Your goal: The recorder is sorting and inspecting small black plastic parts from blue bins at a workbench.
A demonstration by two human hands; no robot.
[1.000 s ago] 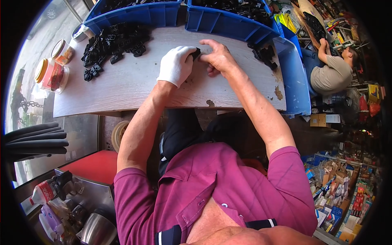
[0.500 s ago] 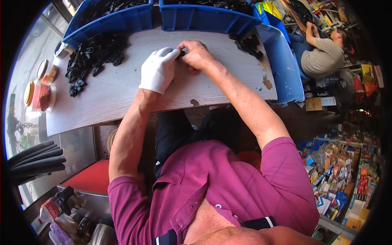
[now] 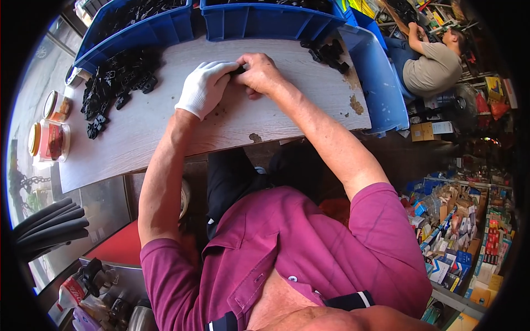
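Above the middle of the pale table [image 3: 160, 121], both hands meet around a small black plastic part [image 3: 238, 70]. My left hand [image 3: 203, 88], in a white glove, pinches it from the left. My bare right hand [image 3: 258, 73] grips it from the right with curled fingers. Most of the part is hidden by the fingers, so its exact shape cannot be made out. To the left lies a heap of black plastic parts [image 3: 118, 80]. A smaller pile of black parts [image 3: 327, 54] sits near the table's far right corner.
Two blue bins [image 3: 270, 25] with black parts line the table's far edge. A light-blue tub [image 3: 381, 83] stands against the right end. Lidded jars [image 3: 49, 140] sit at the left edge. At the far right, a co-worker [image 3: 433, 69] sits beside cluttered goods.
The whole view has shifted slightly, with the table and bins now a little further left. Both hands keep hold of the black part, and the gloved fingers lie flatter over it.
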